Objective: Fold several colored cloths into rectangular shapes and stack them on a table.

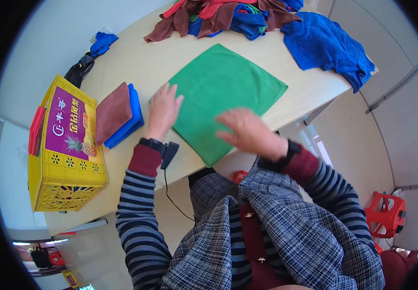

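A green cloth (223, 96) lies flat on the table, turned so that one corner points toward me. My left hand (164, 111) is at its left corner, fingers stretched out with the thumb apart; nothing shows in it. Over the cloth's lower right part is my right hand (247, 130), somewhat smeared by motion, with fingers extended and the thumb apart. Whether the right hand touches the cloth, I cannot tell. Left of my left hand sits a small stack of folded cloths, a brown one (114, 113) against a blue one (134, 118).
A yellow crate (68, 171) with a purple label stands at the table's left end, red cloth over its rim. At the far side lies a heap of mixed cloths (218, 17). Blue cloths (327, 46) hang over the right edge. A red stool (387, 212) stands on the floor at right.
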Demonstrator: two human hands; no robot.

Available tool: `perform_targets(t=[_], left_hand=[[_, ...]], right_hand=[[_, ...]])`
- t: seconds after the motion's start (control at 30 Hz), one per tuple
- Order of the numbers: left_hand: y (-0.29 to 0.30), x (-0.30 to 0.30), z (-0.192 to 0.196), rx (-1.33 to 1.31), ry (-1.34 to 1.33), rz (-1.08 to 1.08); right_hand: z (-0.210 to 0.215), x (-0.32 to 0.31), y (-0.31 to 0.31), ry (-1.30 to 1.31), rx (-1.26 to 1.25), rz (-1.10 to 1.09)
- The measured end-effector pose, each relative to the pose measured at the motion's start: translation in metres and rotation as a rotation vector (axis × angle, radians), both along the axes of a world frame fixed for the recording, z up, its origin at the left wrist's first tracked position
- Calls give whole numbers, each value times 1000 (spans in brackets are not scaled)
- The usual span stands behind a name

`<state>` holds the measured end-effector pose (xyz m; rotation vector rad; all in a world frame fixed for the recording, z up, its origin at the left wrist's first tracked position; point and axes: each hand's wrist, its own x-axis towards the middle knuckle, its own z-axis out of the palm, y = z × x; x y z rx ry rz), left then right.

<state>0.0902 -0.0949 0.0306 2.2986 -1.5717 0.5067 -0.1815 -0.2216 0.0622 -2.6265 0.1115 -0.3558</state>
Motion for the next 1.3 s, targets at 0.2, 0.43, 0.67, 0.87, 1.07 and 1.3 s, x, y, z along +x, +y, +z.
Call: perform_targets(t=[0.2,0.43,0.67,0.87,1.07,1.3], left_hand=[[9,-69,-25,233,158,106],[34,-78,-28,303,187,96],[34,-56,-24,368,137,84],[46,-14,5,586,-2,115],[-6,-61,17,454,-17,-68],[-120,-111,-7,343,86,-301]], right_hand=[[-48,51,-67,136,-359,-175],[-58,14,-144,320,-381,-312],[-55,-33,-143,311,-378,-373],[-26,-77,-72,334,-388,-247],[-8,-32,-107,264,-288,-161],[-42,89,-194,53,-138,82]])
